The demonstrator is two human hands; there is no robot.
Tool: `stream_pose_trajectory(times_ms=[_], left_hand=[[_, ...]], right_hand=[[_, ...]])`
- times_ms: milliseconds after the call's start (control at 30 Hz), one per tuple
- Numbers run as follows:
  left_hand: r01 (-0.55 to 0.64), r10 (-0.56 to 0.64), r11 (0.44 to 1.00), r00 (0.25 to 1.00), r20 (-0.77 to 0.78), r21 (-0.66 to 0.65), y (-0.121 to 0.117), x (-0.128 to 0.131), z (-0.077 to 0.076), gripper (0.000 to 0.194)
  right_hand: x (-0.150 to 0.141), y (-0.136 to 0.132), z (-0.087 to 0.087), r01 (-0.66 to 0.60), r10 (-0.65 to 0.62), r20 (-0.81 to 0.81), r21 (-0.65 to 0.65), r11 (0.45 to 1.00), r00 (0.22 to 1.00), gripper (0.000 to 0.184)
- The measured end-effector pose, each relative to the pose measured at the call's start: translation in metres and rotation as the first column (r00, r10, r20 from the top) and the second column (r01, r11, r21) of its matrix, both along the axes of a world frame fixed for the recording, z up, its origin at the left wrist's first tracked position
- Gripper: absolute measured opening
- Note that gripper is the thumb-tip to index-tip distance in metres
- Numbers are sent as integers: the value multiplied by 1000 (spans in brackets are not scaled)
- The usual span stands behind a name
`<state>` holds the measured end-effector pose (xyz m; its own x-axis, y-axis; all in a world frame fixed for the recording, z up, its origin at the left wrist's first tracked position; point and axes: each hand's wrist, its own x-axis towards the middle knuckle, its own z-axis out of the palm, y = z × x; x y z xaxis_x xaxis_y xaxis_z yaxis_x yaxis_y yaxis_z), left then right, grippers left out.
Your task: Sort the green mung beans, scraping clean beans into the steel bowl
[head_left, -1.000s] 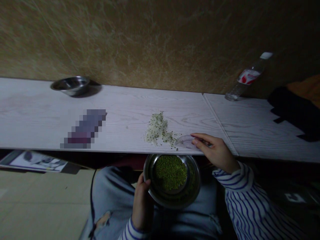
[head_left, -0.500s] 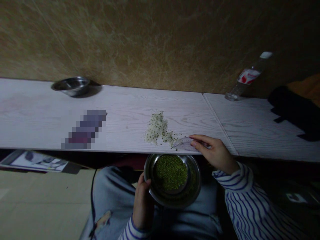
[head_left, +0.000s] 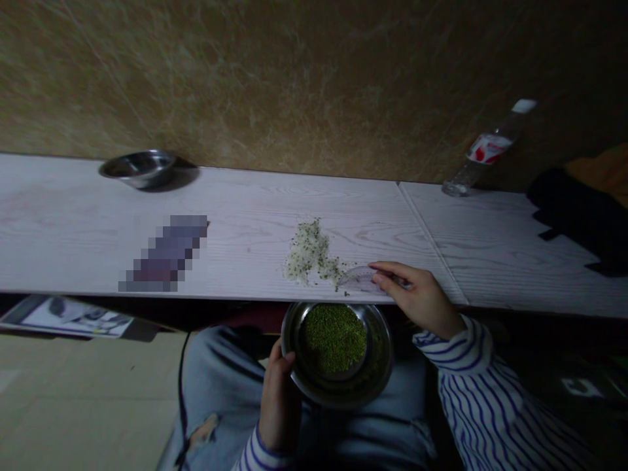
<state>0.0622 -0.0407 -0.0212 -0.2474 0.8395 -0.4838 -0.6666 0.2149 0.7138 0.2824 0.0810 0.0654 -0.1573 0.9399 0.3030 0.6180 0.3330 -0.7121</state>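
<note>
My left hand (head_left: 281,392) grips the left rim of a steel bowl (head_left: 380,353), thumb over the edge. Green mung beans (head_left: 336,337) cover much of the bowl's bottom; it sits over my lap, just below the table edge. Between the thumb and fingers of my right hand (head_left: 417,291) is a clear, half-round plastic protractor (head_left: 362,280), low over the table by its front edge. The protractor's left tip is beside a spread pile of white rice (head_left: 307,255) mixed with green beans. A few stray beans lie near that tip.
On the white wood-grain table (head_left: 235,216), a second steel bowl (head_left: 140,170) stands at the back left. A blurred-out flat object (head_left: 169,252) lies in front of it. A clear bottle (head_left: 485,150) stands back right, near dark cloth (head_left: 579,219). A wall (head_left: 294,85) rises behind.
My right hand and the protractor have shifted very slightly left. The bowl of mung beans, my left hand and the pile look nearly the same.
</note>
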Motion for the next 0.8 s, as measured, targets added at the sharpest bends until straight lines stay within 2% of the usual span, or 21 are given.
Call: stream_pose_trajectory(times_ms=[267,433,800], left_hand=[[4,-3,1000,1000,-15,17,-1,-1,0,42],[11,-11,1000,1000,12,14,0,0,4,41],[6,-6,1000,1000,-8,9,0,-1,1,41]], right_hand=[[3,4,1,68,-68,-22,-14,998,997,27],[0,3,2,60,-61,-32,-25,998,998,27],[1,2,3,57,-58,-23,-22,998,998,27]])
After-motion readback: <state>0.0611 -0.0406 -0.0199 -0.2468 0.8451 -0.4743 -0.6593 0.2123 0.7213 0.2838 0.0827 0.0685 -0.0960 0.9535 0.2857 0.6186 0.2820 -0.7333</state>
